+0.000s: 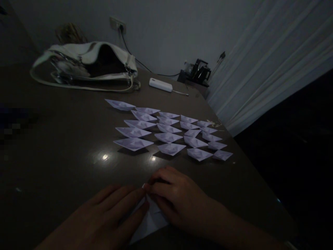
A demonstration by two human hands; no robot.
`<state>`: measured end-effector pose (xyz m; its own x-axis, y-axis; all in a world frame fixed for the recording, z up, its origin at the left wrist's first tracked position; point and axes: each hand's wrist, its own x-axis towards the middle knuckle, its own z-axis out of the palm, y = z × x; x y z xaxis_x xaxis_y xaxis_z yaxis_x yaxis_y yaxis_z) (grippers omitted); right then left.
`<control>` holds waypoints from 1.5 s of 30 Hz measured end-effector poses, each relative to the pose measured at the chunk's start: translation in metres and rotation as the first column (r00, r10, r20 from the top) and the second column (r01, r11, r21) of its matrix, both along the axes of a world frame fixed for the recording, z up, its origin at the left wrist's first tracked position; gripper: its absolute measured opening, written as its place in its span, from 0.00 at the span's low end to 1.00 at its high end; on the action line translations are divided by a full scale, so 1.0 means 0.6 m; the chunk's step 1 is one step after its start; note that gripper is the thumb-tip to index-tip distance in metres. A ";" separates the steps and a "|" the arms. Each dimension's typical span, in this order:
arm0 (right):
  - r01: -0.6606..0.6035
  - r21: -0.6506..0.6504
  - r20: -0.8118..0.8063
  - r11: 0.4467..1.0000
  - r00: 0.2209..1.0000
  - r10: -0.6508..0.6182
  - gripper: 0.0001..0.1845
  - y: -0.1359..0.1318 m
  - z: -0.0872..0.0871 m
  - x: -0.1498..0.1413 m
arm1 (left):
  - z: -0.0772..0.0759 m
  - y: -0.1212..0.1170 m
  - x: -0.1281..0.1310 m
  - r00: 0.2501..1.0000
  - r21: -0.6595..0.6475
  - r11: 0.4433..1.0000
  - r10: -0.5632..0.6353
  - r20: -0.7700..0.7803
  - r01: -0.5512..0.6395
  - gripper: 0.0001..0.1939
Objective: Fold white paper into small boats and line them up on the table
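A partly folded piece of white paper (152, 224) lies on the table at the bottom middle, partly hidden under both hands. My left hand (104, 215) rests over its left side with fingers stretched out, the index finger and thumb on the paper near its upper point. From the right, my right hand (179, 198) pinches that upper point between thumb and fingers, with the other fingers curled. Beyond the hands, several folded paper boats (169, 138) stand in slanting rows on the tabletop.
The dark, glossy table (78, 166) reflects some lights. At the back sit a white handbag (85, 55) with its strap and a white power bank (160, 84) with a short cable. A black kettle (201, 71) stands behind, near a pale curtain (249, 69) on the right.
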<state>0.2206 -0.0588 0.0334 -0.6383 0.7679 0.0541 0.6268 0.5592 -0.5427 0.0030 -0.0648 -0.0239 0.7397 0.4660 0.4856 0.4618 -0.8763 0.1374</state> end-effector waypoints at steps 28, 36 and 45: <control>-0.031 0.200 -0.054 0.979 0.998 0.042 0.07 0.045 -0.036 0.009 | 0.000 0.008 -0.014 0.989 0.065 0.998 0.013 -0.147 -0.004 0.24; -0.162 0.300 0.128 0.940 0.983 0.129 0.09 0.056 -0.029 0.007 | -0.013 0.008 -0.032 0.968 0.000 1.000 -0.021 -0.251 0.022 0.30; -0.236 0.329 0.349 0.914 0.930 0.115 0.06 0.049 0.000 0.012 | -0.019 0.008 -0.034 0.960 0.069 0.998 0.009 -0.281 0.011 0.34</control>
